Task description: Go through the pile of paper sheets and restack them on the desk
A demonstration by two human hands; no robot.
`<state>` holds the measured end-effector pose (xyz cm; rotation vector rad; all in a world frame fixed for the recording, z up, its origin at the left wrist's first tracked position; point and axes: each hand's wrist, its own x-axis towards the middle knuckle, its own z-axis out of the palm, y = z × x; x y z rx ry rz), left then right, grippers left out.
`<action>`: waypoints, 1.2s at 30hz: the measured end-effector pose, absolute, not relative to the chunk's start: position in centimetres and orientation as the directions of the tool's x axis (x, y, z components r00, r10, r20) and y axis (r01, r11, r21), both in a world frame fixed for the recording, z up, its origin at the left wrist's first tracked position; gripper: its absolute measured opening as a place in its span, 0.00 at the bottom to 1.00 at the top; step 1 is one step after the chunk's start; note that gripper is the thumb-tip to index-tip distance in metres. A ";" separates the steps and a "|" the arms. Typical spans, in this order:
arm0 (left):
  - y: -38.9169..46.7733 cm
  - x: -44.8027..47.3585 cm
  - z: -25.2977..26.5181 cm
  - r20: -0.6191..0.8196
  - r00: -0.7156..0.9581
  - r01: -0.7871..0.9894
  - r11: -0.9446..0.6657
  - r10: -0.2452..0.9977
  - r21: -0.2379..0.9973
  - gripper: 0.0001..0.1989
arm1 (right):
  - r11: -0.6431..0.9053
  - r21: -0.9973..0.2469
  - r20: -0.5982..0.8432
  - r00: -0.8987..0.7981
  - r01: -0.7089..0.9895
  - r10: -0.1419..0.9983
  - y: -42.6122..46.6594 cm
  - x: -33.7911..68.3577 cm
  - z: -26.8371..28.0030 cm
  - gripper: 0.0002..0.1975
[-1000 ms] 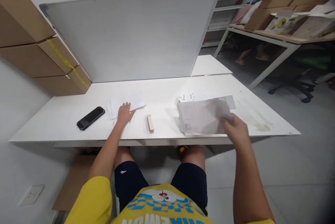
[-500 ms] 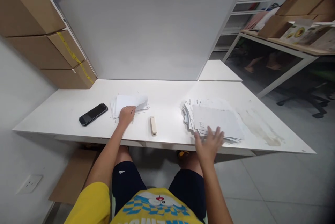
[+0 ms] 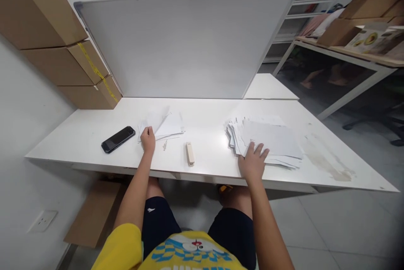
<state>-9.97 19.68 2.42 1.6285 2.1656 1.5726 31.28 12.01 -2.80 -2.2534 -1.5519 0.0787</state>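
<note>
Nearest, the person wore a yellow cotton shirt with a blue-and-white print [image 3: 195, 248]. At the front of the long white table [image 3: 208, 124], the right hand [image 3: 253, 161] lay spread, fingers on the near edge of a thick, uneven stack of white paper [image 3: 271, 135]. A small cream oblong stapler [image 3: 190, 154] lay between both hands. The left hand [image 3: 147, 138] pinched a thin white bent sheet [image 3: 158, 119] over a smaller paper pile [image 3: 173, 125], beside a black rectangular phone [image 3: 118, 139]. Behind stood a grey-framed whiteboard [image 3: 189, 46].
</note>
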 end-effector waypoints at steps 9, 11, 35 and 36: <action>20.0 -10.2 2.3 0.505 -0.491 0.652 -0.085 0.710 0.753 0.18 | -0.296 -0.376 0.157 0.375 0.878 0.914 19.2 34.3 -1.4 0.38; 19.7 -10.2 2.2 0.505 -0.510 0.645 -0.079 0.696 0.760 0.18 | -0.294 -0.385 0.157 0.376 0.875 0.913 19.9 34.4 -0.5 0.38; 20.8 -9.0 -0.2 0.190 0.250 0.944 -0.283 0.949 0.173 0.35 | -0.357 -0.315 0.149 0.418 0.879 0.896 17.5 35.5 -5.5 0.42; 20.8 -9.0 -0.1 0.191 0.243 0.945 -0.276 0.951 0.175 0.35 | -0.353 -0.319 0.150 0.415 0.879 0.897 18.2 35.7 -5.6 0.42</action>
